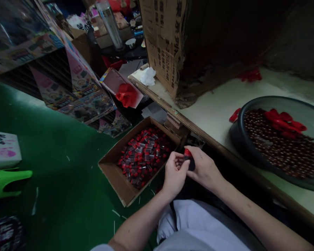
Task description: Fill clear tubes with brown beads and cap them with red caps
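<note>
Our left hand (174,174) and right hand (205,167) pinch a small red-capped bottle (187,153) between them, near the front edge of the surface (206,116); leftward sits an open carton (110,177), green floor (68,188) spreading beyond.

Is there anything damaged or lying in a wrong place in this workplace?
Yes. The large carton on the table has a ragged, torn edge. White scraps on the green floor look like litter. One red piece lies outside the basin, apart from the red cluster inside.
</note>
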{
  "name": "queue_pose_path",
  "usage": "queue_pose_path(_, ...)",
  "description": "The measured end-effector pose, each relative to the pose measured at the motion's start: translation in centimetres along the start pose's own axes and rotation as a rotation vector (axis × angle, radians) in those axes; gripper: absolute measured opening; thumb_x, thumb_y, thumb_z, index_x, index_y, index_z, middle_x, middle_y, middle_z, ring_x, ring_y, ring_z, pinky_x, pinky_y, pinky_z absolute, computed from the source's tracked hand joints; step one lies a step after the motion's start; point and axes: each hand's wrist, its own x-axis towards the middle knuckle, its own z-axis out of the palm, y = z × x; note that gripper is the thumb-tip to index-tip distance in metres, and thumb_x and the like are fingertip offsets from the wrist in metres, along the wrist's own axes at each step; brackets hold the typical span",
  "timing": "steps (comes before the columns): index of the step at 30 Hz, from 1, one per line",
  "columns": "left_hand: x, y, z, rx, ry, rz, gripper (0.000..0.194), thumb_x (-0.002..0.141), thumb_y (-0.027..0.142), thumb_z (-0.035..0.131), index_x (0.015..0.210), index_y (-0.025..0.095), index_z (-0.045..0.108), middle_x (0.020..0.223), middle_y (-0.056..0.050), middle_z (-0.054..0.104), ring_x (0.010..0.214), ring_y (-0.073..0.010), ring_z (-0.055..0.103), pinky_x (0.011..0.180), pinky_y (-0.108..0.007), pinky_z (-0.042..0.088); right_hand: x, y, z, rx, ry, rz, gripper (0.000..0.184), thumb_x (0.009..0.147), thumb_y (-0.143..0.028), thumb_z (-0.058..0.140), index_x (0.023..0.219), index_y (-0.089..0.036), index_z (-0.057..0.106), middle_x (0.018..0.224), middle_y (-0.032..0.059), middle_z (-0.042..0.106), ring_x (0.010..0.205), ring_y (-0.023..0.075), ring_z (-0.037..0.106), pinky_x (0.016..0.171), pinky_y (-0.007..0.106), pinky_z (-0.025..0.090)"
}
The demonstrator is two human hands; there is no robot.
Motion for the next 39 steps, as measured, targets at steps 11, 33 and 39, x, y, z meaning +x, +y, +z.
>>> queue_pose_path(11, 1.5, 0.4, -1.4, -0.151, -0.052, -0.132, 0.053, 0.079, 0.039, 0.066, 0.125, 0.019, 0.051, 0.101, -0.006, 0.063, 0.078, -0.0147, 0.064, 0.068, -0.029, 0.055, -4.2, -0.3, -8.3, -0.002, 0.250, 0.203, 0.068, 0.086, -0.035, 0.062, 0.146, -0.026, 0.032, 0.131, 0.0105, 0.056, 0.113, 0.0282, 0.059, 0.099, 0.046, 0.050)
queue_pose_path(33, 10.7, 2.5, 1.0, 0.569, 0.196, 0.368, 0.053, 0.082, 0.038, 0.057, 0.130, 0.016, 0.051, 0.121, -0.012, 0.061, 0.112, -0.0242, 0.058, 0.100, -0.039, 0.045, -2.5, 16.1, -18.7, -0.309, -0.167, 0.290, 0.009, 0.080, -0.013, 0.058, 0.082, -0.020, 0.064, 0.084, 0.0076, 0.070, 0.079, 0.0226, 0.066, 0.070, 0.030, 0.048)
queue_pose_path(39, 8.2, 8.7, 13.4, 0.372, -0.128, 0.524, 0.034, 0.086, 0.029, 0.057, 0.119, 0.021, 0.061, 0.113, -0.009, 0.065, 0.104, -0.0195, 0.062, 0.094, -0.032, 0.048, -4.0, 16.3, -20.5, 0.314, 0.017, 0.397, 0.013, 0.082, -0.031, 0.061, 0.089, -0.021, 0.064, 0.091, 0.0033, 0.071, 0.084, 0.0201, 0.066, 0.080, 0.035, 0.050)
